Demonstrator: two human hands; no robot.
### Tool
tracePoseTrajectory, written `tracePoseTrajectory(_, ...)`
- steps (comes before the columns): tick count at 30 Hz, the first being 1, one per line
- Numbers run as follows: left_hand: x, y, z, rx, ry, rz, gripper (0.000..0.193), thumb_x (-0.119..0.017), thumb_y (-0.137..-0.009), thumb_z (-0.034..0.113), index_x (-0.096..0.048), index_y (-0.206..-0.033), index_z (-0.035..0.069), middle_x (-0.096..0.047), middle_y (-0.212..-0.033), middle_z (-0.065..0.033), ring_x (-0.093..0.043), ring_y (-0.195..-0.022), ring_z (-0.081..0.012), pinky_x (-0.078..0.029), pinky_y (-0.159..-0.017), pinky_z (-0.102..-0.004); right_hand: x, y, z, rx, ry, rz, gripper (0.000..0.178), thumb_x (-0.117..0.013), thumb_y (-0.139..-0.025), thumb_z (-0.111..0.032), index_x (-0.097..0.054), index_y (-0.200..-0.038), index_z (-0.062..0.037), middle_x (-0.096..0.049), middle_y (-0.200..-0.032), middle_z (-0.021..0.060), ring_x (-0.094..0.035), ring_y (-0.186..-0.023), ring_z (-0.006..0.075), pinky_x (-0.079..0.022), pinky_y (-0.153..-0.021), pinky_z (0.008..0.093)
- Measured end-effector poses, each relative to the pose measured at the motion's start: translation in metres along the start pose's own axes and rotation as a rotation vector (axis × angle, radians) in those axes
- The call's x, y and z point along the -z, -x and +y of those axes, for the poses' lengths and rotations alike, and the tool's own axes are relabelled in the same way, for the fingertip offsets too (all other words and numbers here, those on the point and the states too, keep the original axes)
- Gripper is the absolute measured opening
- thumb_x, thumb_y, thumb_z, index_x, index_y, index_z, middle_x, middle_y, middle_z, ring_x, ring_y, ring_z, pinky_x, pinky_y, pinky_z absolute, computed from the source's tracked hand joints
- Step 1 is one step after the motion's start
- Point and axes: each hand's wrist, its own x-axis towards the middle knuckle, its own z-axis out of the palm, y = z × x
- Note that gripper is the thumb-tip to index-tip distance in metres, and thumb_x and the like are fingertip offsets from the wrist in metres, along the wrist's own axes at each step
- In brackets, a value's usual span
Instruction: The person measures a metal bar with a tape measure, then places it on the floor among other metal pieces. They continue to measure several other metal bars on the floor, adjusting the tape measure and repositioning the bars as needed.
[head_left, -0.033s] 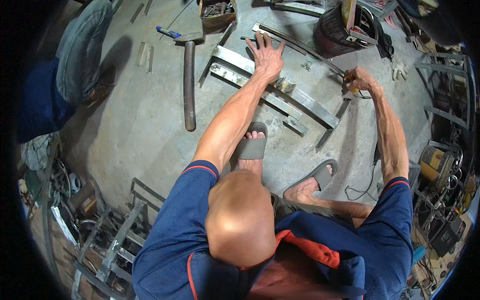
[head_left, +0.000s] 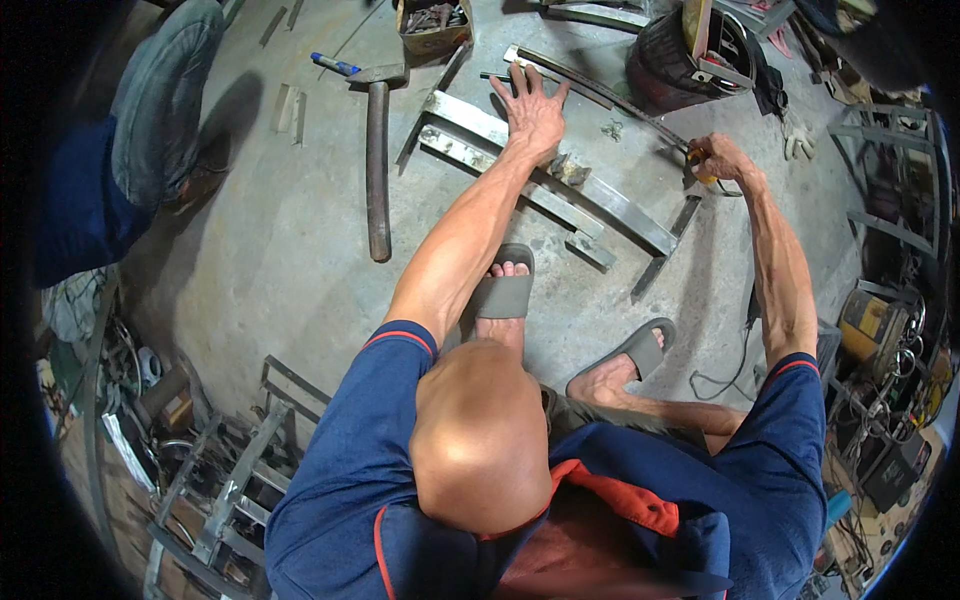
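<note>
My left hand (head_left: pixel 535 118) reaches over a metal frame of square steel tube (head_left: pixel 625 210), its fingers spread and palm down near a thin dark rod (head_left: pixel 492 76). Whether the palm presses on the tube is hidden. To the right, my right hand (head_left: pixel 726 160) is closed around a yellow-and-black tape measure (head_left: pixel 703 176). A long narrow strip (head_left: pixel 625 106) runs from there up to the far left, past my left fingertips; I cannot tell how much of it is tape blade and how much metal bar. A short tube piece (head_left: pixel 590 250) lies against the frame's near side.
A sledgehammer (head_left: pixel 378 170) lies left of the frame, beside a blue marker (head_left: pixel 335 64). Beyond stand a box of metal bits (head_left: pixel 433 40) and a black bucket (head_left: pixel 660 75). Another person's leg (head_left: pixel 165 100) is at far left. Welded frames (head_left: pixel 235 470) and cables (head_left: pixel 880 400) crowd the sides.
</note>
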Motion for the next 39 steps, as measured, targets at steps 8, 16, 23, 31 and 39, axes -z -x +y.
tracePoseTrajectory(8,-0.003,-0.002,-0.001,0.018,0.091,0.036,0.052,-0.049,-0.095,0.019,-0.057,-0.145,0.032,-0.031,-0.157,-0.033,-0.016,-0.15,-0.0564,0.001,-0.108,-0.0853,-0.004,-0.005,0.007,-0.011,-0.015,0.002,0.045,-0.08,-0.07,-0.015,-0.073,-0.113,-0.0039,-0.076,-0.096,0.0174,-0.072,-0.087,0.0314,-0.057,-0.08,0.041)
tracePoseTrajectory(16,-0.002,0.0,0.0,0.032,0.147,0.018,0.052,-0.051,-0.094,0.017,-0.058,-0.144,0.031,-0.028,-0.159,-0.0331,-0.014,-0.15,-0.0569,0.001,-0.108,-0.0855,0.0,-0.003,0.002,-0.03,-0.009,-0.011,0.052,-0.08,-0.071,-0.012,-0.071,-0.121,-0.0026,-0.076,-0.102,0.0196,-0.073,-0.092,0.0329,-0.058,-0.085,0.0419)
tracePoseTrajectory(23,-0.002,0.0,0.0,0.041,0.165,0.03,0.054,-0.05,-0.094,0.016,-0.056,-0.146,0.033,-0.027,-0.16,-0.0326,-0.012,-0.151,-0.0567,0.003,-0.109,-0.0843,-0.001,-0.004,0.003,-0.024,-0.009,-0.024,0.053,-0.08,-0.071,-0.012,-0.07,-0.122,-0.0023,-0.075,-0.107,0.0203,-0.073,-0.098,0.0329,-0.058,-0.089,0.0408)
tracePoseTrajectory(31,-0.003,0.002,-0.002,0.036,0.148,-0.006,0.059,-0.052,-0.092,0.015,-0.054,-0.147,0.035,-0.026,-0.161,-0.0309,-0.01,-0.151,-0.0558,0.003,-0.109,-0.0841,0.006,0.001,-0.008,-0.094,-0.007,-0.058,0.052,-0.08,-0.07,-0.012,-0.072,-0.12,-0.0034,-0.077,-0.105,0.0171,-0.073,-0.097,0.0327,-0.058,-0.088,0.0407)
tracePoseTrajectory(39,-0.002,0.002,-0.003,0.027,0.177,0.023,0.06,-0.052,-0.091,0.014,-0.054,-0.147,0.034,-0.026,-0.161,-0.0312,-0.01,-0.151,-0.0573,0.004,-0.109,-0.0845,0.004,0.001,-0.006,-0.02,-0.014,0.001,0.048,-0.079,-0.069,-0.015,-0.072,-0.115,-0.0031,-0.076,-0.097,0.0165,-0.071,-0.089,0.029,-0.056,-0.082,0.0416)
